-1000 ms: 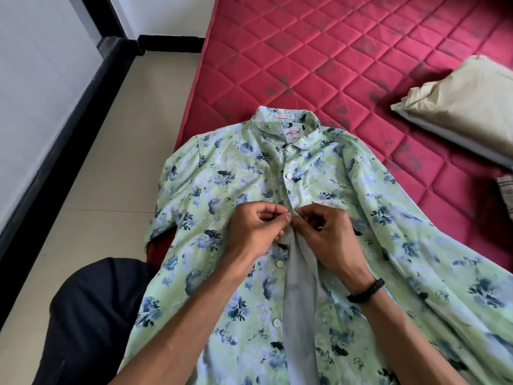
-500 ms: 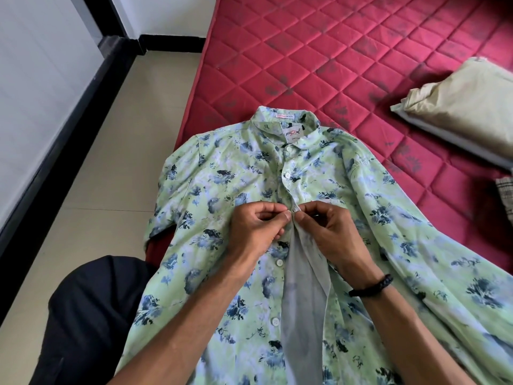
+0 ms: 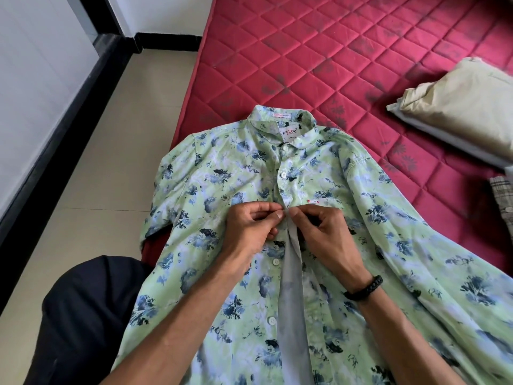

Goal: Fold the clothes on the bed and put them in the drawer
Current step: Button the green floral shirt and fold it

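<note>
A green floral shirt point(image 3: 222, 190) lies front-up along the bed's point(image 3: 347, 65) left edge, collar pointing away, its near part hanging toward the person. The top two buttons are fastened; below the hands the front gapes open. The left hand point(image 3: 249, 229) and right hand point(image 3: 319, 234) meet at the placket, fingertips touching, each pinching one edge of the shirt front. A black bracelet point(image 3: 363, 289) circles the right wrist. A beige pillow point(image 3: 466, 107) lies toward the bed's right edge, well apart from the shirt.
</note>
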A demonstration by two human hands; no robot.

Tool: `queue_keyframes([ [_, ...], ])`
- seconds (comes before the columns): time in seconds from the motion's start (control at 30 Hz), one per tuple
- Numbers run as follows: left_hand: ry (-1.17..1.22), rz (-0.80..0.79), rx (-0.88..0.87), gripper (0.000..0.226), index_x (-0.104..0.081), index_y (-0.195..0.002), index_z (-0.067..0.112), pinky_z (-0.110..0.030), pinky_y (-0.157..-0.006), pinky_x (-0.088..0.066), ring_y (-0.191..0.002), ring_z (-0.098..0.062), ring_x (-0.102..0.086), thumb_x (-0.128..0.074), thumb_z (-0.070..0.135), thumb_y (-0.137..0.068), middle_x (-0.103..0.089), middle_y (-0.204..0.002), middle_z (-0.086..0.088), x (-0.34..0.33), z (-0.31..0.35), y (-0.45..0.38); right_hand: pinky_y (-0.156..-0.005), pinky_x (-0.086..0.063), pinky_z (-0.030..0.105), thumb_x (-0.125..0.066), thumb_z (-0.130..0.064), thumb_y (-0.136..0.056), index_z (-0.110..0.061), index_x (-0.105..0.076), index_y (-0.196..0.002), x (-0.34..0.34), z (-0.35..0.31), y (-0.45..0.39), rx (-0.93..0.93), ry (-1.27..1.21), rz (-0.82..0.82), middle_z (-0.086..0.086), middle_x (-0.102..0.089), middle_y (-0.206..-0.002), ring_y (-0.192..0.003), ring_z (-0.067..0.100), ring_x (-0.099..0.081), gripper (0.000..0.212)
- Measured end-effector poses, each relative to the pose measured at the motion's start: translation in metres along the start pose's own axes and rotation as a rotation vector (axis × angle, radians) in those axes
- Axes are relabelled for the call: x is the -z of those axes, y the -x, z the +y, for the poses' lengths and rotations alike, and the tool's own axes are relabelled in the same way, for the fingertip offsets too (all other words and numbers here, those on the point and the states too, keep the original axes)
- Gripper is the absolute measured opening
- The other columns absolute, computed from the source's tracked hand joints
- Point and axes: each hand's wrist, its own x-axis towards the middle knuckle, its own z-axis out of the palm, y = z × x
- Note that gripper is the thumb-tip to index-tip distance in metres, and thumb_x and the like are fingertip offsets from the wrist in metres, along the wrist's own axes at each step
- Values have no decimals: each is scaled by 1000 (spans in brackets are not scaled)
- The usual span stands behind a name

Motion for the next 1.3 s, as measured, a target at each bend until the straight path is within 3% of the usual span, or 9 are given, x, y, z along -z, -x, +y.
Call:
queue_keyframes([
  [0.1,-17,9,-16,12,-79,-98,11,-26,-59,-61,-58,-13,-66,-80,6,-87,-78,-80,-10,-1,0,2,-50,-43,40,-60,-38,-103,-13,-76,-92,1,0,1,-29,-79,-30,17,-66,-68,-52,30,-53,32],
  [0.23,-60,14,-43,15,-78,-105,7,-30,-62,-62,-64,-16,-73,-78,11,-90,-78,-80,-10,0,0,4,-54,-52,29,-73,-26,-96,-17,-80,-94,-4,-3,2,-96,-126,59,0,-73,-68,-55,11,-63,12],
  [0.37,-142,-2,-100,25,-82,-96,17,-41,-70,-65,-73,-24,-77,-84,38,-84,-79,-80,-4,3,0,5,-53,-54,28,-78,-26,-92,-20,-79,-90,-14,-4,8,-66,-59,149,-7,-76,-71,-58,10,-70,7],
  [0.6,-55,88,-175,7,-82,-91,22,-54,-79,-63,-80,-28,-78,-84,20,-84,-80,-85,-4,0,-13,0,-49,-51,19,-82,-29,-88,-19,-79,-88,-22,-13,12,-77,-50,218,-8,-74,-65,-54,6,-69,11],
  [0.87,-242,132,-313,12,-80,-100,17,-23,-74,-61,-77,-1,-73,-81,15,-88,-76,-84,12,-2,-10,0,-57,-57,56,-74,-32,-95,-18,-77,-88,-11,-14,5,-140,-151,131,5,-74,-68,-62,34,-69,16],
  [1.07,-255,65,-442,36,-60,-120,19,-27,-63,-56,-70,-11,-70,-74,4,-90,-75,-84,2,-5,-13,5,-54,-48,41,-63,-31,-93,-19,-59,-82,-22,-9,7,256,529,258,-6,-56,-79,-60,18,-52,17],
  [1.17,-136,43,-347,48,-52,-126,28,-46,-67,-61,-75,-24,-72,-74,5,-91,-76,-87,-4,-4,-16,3,-52,-46,39,-62,-29,-91,-16,-58,-78,-23,-9,6,288,612,287,-4,-56,-76,-60,21,-50,19],
  [1.23,-5,29,-237,49,-52,-125,32,-56,-76,-58,-78,-29,-70,-72,1,-92,-77,-91,-9,-5,-12,1,-52,-48,37,-67,-27,-89,-16,-63,-77,-25,-12,8,206,444,287,-5,-61,-73,-59,20,-55,17],
  [1.3,83,15,-145,47,-53,-123,29,-52,-79,-57,-80,-28,-67,-71,-2,-92,-77,-94,-11,-4,-8,-1,-49,-49,35,-69,-21,-91,-8,-70,-78,-22,-17,6,-43,-42,250,-1,-67,-67,-52,21,-58,19],
])
